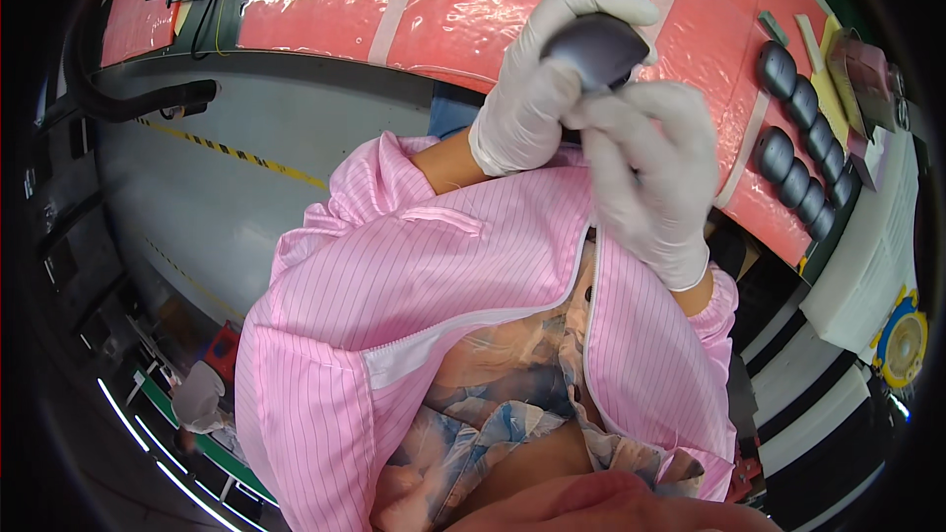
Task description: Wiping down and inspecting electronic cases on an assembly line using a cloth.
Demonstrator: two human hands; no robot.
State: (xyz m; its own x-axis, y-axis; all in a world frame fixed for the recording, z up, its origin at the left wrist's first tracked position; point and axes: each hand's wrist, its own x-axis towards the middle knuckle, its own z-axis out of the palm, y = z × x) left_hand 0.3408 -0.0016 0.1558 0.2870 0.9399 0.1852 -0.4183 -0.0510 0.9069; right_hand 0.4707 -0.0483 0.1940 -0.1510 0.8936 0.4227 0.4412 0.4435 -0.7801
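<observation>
Gloved in white, a worker's left hand (527, 99) curls around a dark, rounded device (594, 47), thumb pressed to its near side and fingers wrapped about the far side. From the opposite side, the similarly gloved right hand (655, 172) brings bent fingers close together at the device's near edge; motion blurs them, and whether they grip anything cannot be told. Both hands hold the work above the worktop (325, 0), beside its near edge.

Closest to the camera, a pink striped jacket (453, 266) hangs partly unzipped over a patterned shirt (512, 365). Beyond it stretches the worktop's glossy red-pink cover, crossed by pale strips (402, 2). Toward the worktop's right edge, dark rounded pieces (777, 69), similar in look to the held device, stand in two slanting rows. A small green block (774, 28) lies near the far right corner, past the end of the rows, with yellow sheets (834, 89) at the right edge.

Off the worktop's left side, a black curved tube (128, 103) reaches over a grey floor (296, 99) marked with yellow-and-black striped tape (236, 156).
</observation>
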